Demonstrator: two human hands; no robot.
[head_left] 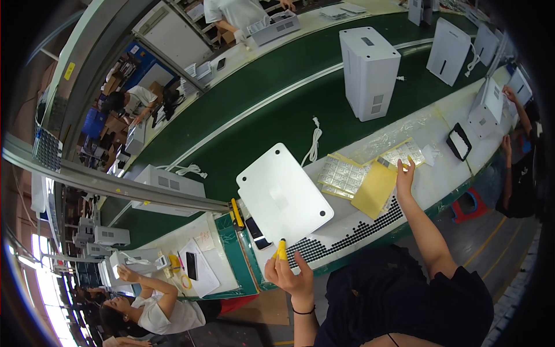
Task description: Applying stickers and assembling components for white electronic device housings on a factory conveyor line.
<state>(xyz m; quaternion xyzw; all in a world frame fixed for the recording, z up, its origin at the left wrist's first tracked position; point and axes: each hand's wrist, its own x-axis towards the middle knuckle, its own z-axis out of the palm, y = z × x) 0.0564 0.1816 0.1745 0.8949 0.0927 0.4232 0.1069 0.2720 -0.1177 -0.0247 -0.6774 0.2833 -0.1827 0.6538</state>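
Note:
A white appliance (283, 196) lies before me with its broad flat face up. Small round black pads sit at its corners. My left hand (291, 279), a yellow cover on one finger, touches the near corner pad with that finger stretched out and the thumb apart. Off to the right, my right hand (406, 178) is over the edge of a yellow sheet (373, 188), thumb and fingers apart, with yellow on a fingertip. Sheets of pale labels (342, 175) lie beside it. Rows of small black round pads (309, 250) line the bench's near edge.
A phone (258, 232) and a yellow-black tool (237, 214) lie left of the appliance. A white tower appliance (370, 75) stands on the green conveyor (243, 136). A black frame (458, 142) is at the right. A co-worker (167, 306) is on the left, others across and right.

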